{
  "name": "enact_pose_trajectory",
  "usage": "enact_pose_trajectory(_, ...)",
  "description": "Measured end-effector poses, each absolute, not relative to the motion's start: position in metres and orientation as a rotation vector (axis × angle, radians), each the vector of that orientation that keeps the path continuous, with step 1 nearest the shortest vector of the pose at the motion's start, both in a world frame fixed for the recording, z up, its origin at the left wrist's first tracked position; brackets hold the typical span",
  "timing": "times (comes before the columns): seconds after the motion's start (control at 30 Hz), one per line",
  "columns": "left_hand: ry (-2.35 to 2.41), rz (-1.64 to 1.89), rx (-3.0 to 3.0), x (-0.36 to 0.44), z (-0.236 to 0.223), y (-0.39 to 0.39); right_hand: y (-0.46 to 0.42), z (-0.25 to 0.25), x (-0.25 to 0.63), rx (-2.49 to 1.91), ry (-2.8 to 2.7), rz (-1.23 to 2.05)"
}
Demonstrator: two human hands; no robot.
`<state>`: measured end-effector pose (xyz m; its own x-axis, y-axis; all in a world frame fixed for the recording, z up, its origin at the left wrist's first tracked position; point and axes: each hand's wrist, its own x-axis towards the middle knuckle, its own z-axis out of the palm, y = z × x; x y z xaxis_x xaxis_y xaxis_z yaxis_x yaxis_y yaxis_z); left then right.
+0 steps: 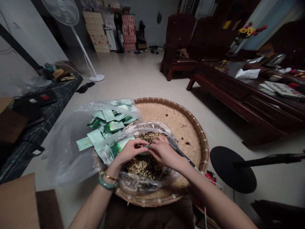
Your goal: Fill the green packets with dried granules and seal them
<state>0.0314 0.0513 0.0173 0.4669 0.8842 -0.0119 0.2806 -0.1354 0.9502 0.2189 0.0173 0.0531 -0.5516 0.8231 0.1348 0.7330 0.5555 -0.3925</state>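
My left hand [130, 151] and my right hand [162, 151] meet over a clear plastic bag of dried brown leaves [145, 165], both pinched on a small green packet [145, 148] between them. My right hand also keeps dark scissors [180, 152] tucked under its fingers, blades pointing right. The bag rests in a round woven bamboo tray [190, 127]. A second clear bag holding several green packets [105, 127] lies at the tray's left side. A green bangle and a gold bracelet circle my left wrist.
A black round stand base [232, 168] with an arm stands at the right. A dark wooden table [250, 92] and chairs [181, 41] line the right side. A white floor fan [69, 19], stacked boxes [111, 30], and a dark low counter [35, 108] occupy the left.
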Motion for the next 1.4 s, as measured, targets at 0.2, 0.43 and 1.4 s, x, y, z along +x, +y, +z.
enact_pose_trajectory(0.2,0.987,0.852,1.43,0.04,0.021,0.053,0.025,0.045,0.223,-1.25,-2.261,0.458)
enact_pose_trajectory(0.43,0.922,1.013,1.0,0.052,0.02,0.045,0.028,0.041,0.224,-1.236,-1.728,0.666)
enact_pose_trajectory(1.4,1.036,0.994,0.822,0.06,0.008,0.019,0.022,0.011,0.222,-1.309,-1.235,1.442)
